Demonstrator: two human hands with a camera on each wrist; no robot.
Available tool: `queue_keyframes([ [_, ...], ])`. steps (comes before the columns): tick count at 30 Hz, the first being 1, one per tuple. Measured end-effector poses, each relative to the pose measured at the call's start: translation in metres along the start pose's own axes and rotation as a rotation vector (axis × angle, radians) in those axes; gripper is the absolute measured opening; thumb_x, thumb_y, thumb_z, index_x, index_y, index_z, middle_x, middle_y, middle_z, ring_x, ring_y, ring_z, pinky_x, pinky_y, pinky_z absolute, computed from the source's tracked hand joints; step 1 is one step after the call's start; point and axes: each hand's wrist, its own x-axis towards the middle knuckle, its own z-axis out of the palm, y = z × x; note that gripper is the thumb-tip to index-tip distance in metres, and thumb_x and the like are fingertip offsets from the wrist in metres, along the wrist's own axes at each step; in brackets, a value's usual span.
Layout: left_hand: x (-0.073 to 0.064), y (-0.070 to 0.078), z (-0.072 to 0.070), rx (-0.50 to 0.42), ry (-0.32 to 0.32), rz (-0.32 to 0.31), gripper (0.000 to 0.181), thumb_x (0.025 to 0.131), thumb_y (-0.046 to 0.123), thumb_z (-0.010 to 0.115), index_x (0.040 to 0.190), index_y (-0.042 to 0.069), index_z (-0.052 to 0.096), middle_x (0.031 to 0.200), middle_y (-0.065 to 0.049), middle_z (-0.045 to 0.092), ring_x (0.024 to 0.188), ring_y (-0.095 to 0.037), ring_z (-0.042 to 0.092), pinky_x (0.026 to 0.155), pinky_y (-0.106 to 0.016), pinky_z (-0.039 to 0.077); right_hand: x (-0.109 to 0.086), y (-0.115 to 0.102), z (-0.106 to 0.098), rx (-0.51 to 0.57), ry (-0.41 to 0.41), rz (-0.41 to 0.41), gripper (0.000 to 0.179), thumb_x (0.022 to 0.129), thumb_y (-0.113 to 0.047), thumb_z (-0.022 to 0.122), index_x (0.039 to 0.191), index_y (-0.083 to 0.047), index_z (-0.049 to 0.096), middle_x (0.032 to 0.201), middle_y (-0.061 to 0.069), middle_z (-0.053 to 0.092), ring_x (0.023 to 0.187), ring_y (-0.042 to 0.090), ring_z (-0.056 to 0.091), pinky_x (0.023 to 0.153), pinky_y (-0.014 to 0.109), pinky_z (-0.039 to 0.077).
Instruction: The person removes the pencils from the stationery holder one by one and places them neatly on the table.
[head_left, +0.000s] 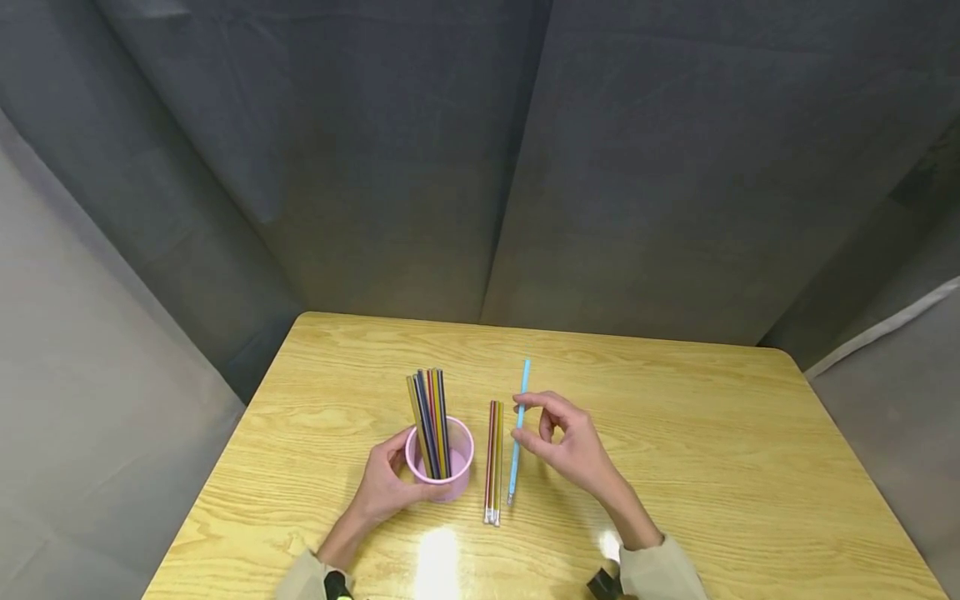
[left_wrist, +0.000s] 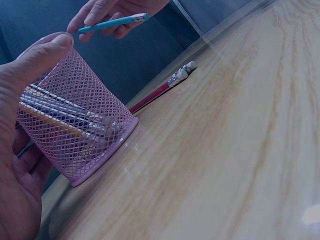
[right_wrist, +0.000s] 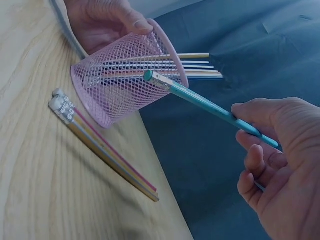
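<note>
My left hand [head_left: 386, 487] grips a pink mesh pencil cup [head_left: 467, 479] that stands upright on the table. Several pencils [head_left: 429, 417] lean inside the cup, their eraser ends at the bottom in the left wrist view. Between thumb and fingertips, my right hand [head_left: 566, 442] pinches a light blue pencil [right_wrist: 200, 101]. That pencil is held above the table to the right of the cup, its eraser end pointing toward me. Between the cup and the blue pencil, a small row of loose pencils [head_left: 493, 462], red and yellow among them, lies side by side with erasers toward me.
The wood-grain table [head_left: 712, 467] extends well to both sides of the hands. Dark grey curtains [head_left: 390, 167] hang behind its far edge, and lighter fabric [head_left: 90, 375] hangs at the left.
</note>
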Motion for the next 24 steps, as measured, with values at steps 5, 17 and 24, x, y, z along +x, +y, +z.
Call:
queue_keyframes([
  [5, 0.0, 0.0, 0.0, -0.005, -0.003, -0.002, 0.089, 0.065, -0.006, 0.094, 0.145, -0.001, 0.056, 0.139, -0.023, 0.064, 0.125, -0.024, 0.065, 0.112, -0.031, 0.051, -0.003, 0.004, 0.0, -0.025, -0.03, 0.029, 0.042, 0.086, 0.005, 0.081, 0.126, 0.001, 0.069, 0.085, 0.01, 0.06, 0.061, 0.019, 0.046, 0.053, 0.023, 0.041],
  [17, 0.001, -0.001, 0.0, -0.009, -0.006, 0.011, 0.088, 0.065, -0.007, 0.093, 0.145, -0.002, 0.056, 0.141, -0.024, 0.063, 0.126, -0.024, 0.064, 0.113, -0.031, 0.05, -0.008, 0.018, 0.001, -0.041, -0.134, 0.13, 0.037, 0.091, -0.01, 0.082, 0.127, -0.006, 0.071, 0.096, 0.012, 0.067, 0.061, 0.004, 0.045, 0.048, 0.017, 0.039],
  [24, 0.001, 0.0, -0.001, -0.009, -0.01, 0.029, 0.09, 0.064, -0.009, 0.093, 0.146, -0.003, 0.055, 0.142, -0.024, 0.062, 0.129, -0.025, 0.062, 0.116, -0.03, 0.046, -0.01, 0.027, 0.006, -0.072, -0.162, 0.184, 0.034, 0.094, -0.009, 0.079, 0.126, -0.004, 0.071, 0.101, 0.015, 0.069, 0.054, 0.0, 0.04, 0.043, 0.016, 0.035],
])
